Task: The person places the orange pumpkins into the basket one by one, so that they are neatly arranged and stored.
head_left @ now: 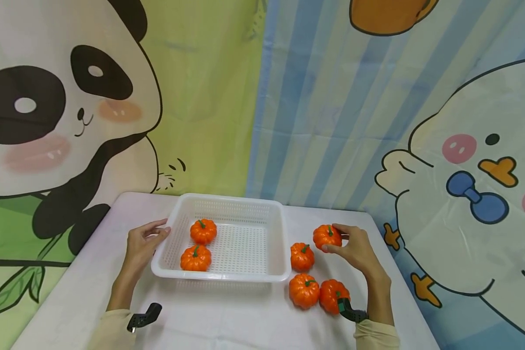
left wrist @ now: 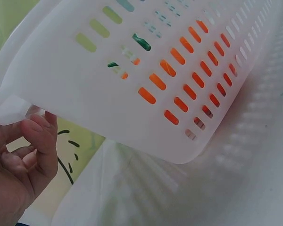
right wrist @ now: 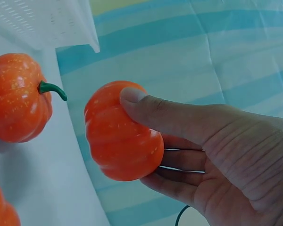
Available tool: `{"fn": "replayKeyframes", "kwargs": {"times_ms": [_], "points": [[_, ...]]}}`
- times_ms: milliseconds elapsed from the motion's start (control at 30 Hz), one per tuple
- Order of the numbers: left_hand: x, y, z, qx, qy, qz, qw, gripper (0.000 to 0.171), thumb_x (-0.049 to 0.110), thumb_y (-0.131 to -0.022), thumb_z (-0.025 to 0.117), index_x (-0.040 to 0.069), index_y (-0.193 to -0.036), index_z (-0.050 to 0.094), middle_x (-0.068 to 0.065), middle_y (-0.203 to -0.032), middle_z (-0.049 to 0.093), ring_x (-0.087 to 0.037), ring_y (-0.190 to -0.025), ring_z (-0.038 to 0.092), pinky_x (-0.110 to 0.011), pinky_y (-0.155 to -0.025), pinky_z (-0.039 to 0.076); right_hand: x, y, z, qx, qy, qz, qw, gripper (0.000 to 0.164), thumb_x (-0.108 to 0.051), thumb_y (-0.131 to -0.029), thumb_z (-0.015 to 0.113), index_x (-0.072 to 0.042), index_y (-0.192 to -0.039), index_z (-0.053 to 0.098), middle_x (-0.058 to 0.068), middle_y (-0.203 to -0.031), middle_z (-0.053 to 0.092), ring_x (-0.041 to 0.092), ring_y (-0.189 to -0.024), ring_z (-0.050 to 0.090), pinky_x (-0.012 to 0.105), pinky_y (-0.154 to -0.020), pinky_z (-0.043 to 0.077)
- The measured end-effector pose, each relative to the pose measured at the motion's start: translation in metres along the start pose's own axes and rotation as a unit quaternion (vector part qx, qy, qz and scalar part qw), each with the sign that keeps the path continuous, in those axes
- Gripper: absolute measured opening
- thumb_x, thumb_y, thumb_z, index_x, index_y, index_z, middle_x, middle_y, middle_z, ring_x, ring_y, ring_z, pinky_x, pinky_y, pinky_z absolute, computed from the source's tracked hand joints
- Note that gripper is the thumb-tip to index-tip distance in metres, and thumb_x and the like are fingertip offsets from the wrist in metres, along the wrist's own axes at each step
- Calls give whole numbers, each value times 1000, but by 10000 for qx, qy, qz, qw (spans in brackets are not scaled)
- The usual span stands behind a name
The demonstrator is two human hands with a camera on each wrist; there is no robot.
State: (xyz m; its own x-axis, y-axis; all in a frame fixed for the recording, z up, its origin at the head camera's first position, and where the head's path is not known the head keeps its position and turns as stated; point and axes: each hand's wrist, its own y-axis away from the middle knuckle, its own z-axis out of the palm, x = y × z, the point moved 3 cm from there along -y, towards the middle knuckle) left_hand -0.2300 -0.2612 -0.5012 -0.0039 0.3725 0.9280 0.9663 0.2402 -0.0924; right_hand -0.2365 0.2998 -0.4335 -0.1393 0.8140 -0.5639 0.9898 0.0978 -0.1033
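Note:
My right hand (head_left: 354, 247) grips a small orange toy pumpkin (head_left: 326, 237) between thumb and fingers, right of the basket. In the right wrist view, the thumb lies across this pumpkin (right wrist: 120, 136), and it appears raised off the table. At the left end of the white plastic basket (head_left: 227, 277), my left hand (head_left: 142, 245) holds the rim with curled fingers, seen close in the left wrist view beside the basket wall (left wrist: 85, 89). Inside the basket, toward its left side, sit two pumpkins, a rear one (head_left: 203, 232) and a front one (head_left: 196, 258).
On the white table (head_left: 227, 321), three more pumpkins stand beside the basket's right end: one near its wall (head_left: 302, 257), one in front (head_left: 304, 291) and one partly behind the right wrist camera (head_left: 332, 294). A printed curtain (head_left: 315, 121) hangs behind the table.

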Motion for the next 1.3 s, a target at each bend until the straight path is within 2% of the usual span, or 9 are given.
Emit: {"fn": "replayKeyframes", "kwargs": {"times_ms": [800, 1300], "points": [[1, 1, 0, 8, 64, 29, 10000, 53, 40, -95, 69, 8, -137, 62, -23, -113, 68, -3, -76, 67, -18, -68, 58, -32, -11, -2, -119, 138, -287, 9994, 75, -43, -78, 86, -7, -139, 60, 12, -130, 68, 34, -115, 66, 46, -87, 60], [0, 0, 0, 5, 59, -8, 10000, 55, 41, -95, 68, 8, -138, 62, -22, -115, 67, -3, -77, 66, -17, -69, 58, -54, -15, 2, -225, -75, -494, 9985, 77, -46, -77, 86, -9, -140, 59, 8, -129, 69, 32, -118, 65, 48, -90, 59]]}}
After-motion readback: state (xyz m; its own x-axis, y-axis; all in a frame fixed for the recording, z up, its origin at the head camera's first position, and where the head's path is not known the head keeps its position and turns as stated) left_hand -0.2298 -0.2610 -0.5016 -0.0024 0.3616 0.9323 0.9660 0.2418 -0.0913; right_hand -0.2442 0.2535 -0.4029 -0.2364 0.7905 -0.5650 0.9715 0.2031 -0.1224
